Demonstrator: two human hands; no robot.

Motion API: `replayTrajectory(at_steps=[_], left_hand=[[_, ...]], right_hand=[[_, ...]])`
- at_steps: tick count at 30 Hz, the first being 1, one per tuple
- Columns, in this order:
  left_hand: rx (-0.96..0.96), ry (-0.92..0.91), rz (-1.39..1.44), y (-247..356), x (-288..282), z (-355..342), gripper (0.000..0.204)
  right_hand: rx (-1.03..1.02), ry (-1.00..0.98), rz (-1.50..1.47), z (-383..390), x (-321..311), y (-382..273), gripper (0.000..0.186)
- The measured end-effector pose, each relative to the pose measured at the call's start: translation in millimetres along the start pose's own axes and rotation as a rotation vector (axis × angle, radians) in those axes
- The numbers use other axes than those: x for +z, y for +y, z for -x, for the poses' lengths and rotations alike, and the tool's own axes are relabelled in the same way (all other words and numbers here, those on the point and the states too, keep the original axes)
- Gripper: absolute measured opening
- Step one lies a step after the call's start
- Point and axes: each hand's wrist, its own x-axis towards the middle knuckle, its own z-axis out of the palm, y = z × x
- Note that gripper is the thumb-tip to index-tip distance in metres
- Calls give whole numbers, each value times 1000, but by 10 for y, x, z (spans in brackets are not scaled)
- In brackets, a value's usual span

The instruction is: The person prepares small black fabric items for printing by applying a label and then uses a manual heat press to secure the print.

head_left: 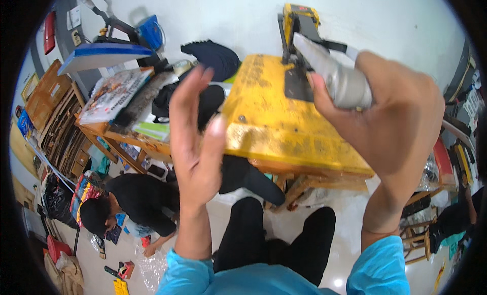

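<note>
My right hand (390, 102) is raised over the right side of a worn yellow table (264, 102). Its fingers are wrapped round a grey, rounded thing with a long pale part (337, 76) reaching up and left; its exact kind is unclear. The thumb presses against its near left side. Farther left, my left hand (195, 137) is held up over the table's left edge, fingers stretched out and nothing in them. Beyond the grey thing, a yellow and black clamp-like device (299, 28) stands at the table's far edge, partly hidden.
Dark cloth (215, 56) lies beside the table on the left, near a wooden bench (114, 153) stacked with printed sheets. On the floor at lower left crouches a person in black (142, 198). A wooden stool (416, 241) and another person's dark clothing (454, 221) show at right.
</note>
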Motion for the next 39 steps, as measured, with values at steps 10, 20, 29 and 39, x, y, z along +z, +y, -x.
replayTrajectory(at_steps=[10,20,29,39], left_hand=[[298,-179,-126,746,1002,-630,62],[116,-32,27,403,1219,-99,75],[-30,-77,156,308,1103,-56,71],[-67,-119,112,469,1078,-98,64]], right_hand=[[110,-230,30,243,-168,7,29],[142,-39,-309,577,181,-241,36],[268,204,-372,549,334,-381,26],[269,200,-288,564,325,-440,19]])
